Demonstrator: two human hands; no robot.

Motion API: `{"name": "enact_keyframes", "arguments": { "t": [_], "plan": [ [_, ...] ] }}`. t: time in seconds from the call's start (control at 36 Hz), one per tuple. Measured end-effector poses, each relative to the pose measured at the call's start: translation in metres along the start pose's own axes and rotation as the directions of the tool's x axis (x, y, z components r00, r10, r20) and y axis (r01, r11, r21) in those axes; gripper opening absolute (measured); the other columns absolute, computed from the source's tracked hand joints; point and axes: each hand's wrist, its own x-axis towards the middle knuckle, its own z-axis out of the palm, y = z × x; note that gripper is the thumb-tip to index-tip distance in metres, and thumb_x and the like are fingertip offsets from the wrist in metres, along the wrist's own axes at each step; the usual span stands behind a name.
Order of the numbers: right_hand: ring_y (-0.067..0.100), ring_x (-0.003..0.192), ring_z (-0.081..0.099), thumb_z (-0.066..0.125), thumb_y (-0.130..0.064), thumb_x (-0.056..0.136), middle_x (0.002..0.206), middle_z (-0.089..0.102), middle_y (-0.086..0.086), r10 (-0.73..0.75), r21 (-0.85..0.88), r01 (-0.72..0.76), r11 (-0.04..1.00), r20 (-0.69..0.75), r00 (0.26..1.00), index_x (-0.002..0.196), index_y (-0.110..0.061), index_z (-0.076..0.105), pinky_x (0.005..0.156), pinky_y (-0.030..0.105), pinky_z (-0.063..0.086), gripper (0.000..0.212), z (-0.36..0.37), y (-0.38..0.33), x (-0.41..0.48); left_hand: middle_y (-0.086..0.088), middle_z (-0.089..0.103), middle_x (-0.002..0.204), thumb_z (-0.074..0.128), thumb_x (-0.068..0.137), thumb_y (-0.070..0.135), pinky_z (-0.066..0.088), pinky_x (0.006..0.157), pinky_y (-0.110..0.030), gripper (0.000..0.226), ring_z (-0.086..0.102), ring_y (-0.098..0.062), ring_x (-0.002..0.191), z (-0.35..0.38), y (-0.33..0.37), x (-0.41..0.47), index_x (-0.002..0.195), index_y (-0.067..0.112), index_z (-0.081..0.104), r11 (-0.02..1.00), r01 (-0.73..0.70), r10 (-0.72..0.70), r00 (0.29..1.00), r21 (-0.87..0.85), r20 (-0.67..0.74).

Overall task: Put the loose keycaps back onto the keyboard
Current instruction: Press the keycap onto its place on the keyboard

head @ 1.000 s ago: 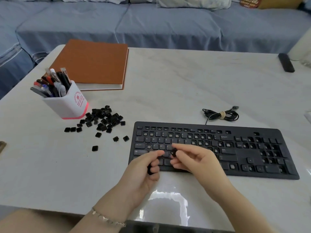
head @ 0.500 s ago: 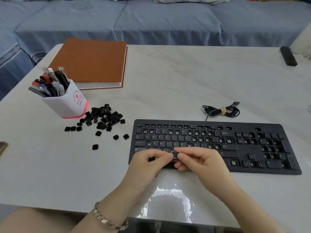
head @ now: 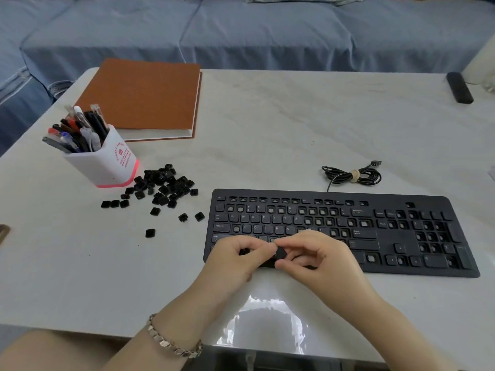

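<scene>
Two grips meet over the keyboard's [head: 388, 238] lower-left rows. The right grip [head: 316, 259] pinches one black keycap [head: 280, 253]; the left grip [head: 239, 257] is curled, fingertips on the same keycap. Its legend is unreadable. A dark shape inside the left curl cannot be identified. Legible keys: Tab, Caps Lock, QWERTYU, Enter. Loose keycaps [head: 163, 183] lie heaped on the worktop [head: 267, 129] beside the pen cup [head: 107, 163], whose red print is too small to read.

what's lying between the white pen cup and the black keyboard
Head view: a scattered pile of loose black keycaps on the pale tabletop between white pen cup and black keyboard.
</scene>
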Motion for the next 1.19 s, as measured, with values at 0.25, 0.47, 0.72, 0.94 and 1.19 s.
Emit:
{"name": "enact_keyframes", "arguments": {
  "t": [0.25,0.47,0.72,0.94,1.19],
  "plan": [
    [0.003,0.053,0.058,0.077,-0.001,0.068,0.062,0.063,-0.014,0.132,0.068,-0.123,0.99,-0.138,0.982,0.071,-0.025,0.065,0.059,0.01,0.048,0.028,-0.008,0.018,-0.008,0.005,0.044,0.059,0.048,0.094,0.014,0.03,0.049,-0.018,0.025,0.036,-0.007,0.051,0.011,-0.002,0.004,0.085,0.012,0.071,0.971,0.162,-0.173,0.984,-0.175,-0.051],
    [0.004,0.059,0.056,0.074,-0.001,0.073,0.07,0.064,-0.002,0.175,-0.137,-0.229,0.964,-0.322,0.93,0.078,-0.026,0.065,0.063,0.005,0.046,0.027,-0.075,0.059,-0.024,-0.005,0.062,0.076,0.039,0.092,-0.006,0.038,0.051,-0.02,0.028,0.051,-0.01,0.059,0.039,-0.003,0.011,0.095,0.006,0.064,0.95,0.232,-0.239,0.971,-0.21,-0.011],
    [-0.003,0.062,0.057,0.07,-0.006,0.079,0.073,0.061,0.002,0.154,-0.321,-0.338,0.885,-0.485,0.861,0.088,-0.013,0.066,0.064,0.007,0.042,0.012,-0.181,0.105,-0.027,-0.006,0.069,0.081,0.047,0.096,0.005,0.035,0.045,-0.015,0.013,0.046,-0.007,0.054,0.067,0.001,0.016,0.099,0.008,0.06,0.959,0.178,-0.164,0.983,-0.219,0.079],
    [0.021,0.071,0.054,0.073,-0.008,0.076,0.081,0.062,0.007,0.099,-0.477,-0.356,0.804,-0.482,0.87,0.092,-0.006,0.071,0.063,0.0,0.034,0.016,-0.219,0.124,-0.007,-0.005,0.07,0.074,0.052,0.094,0.012,0.032,0.042,-0.013,0.017,0.038,-0.004,0.045,0.083,0.001,0.018,0.093,-0.001,0.062,0.947,0.196,-0.172,0.979,-0.253,0.113],
    [0.021,0.076,0.053,0.073,-0.005,0.076,0.084,0.059,0.007,0.069,-0.494,-0.292,0.819,-0.421,0.905,0.092,-0.009,0.073,0.064,0.0,0.033,0.017,-0.22,0.13,0.003,-0.006,0.065,0.059,0.042,0.098,0.027,0.025,0.036,-0.014,0.036,0.029,-0.007,0.037,0.079,0.001,0.023,0.089,-0.002,0.062,0.964,0.184,-0.163,0.98,-0.192,0.118]
  ]
}}
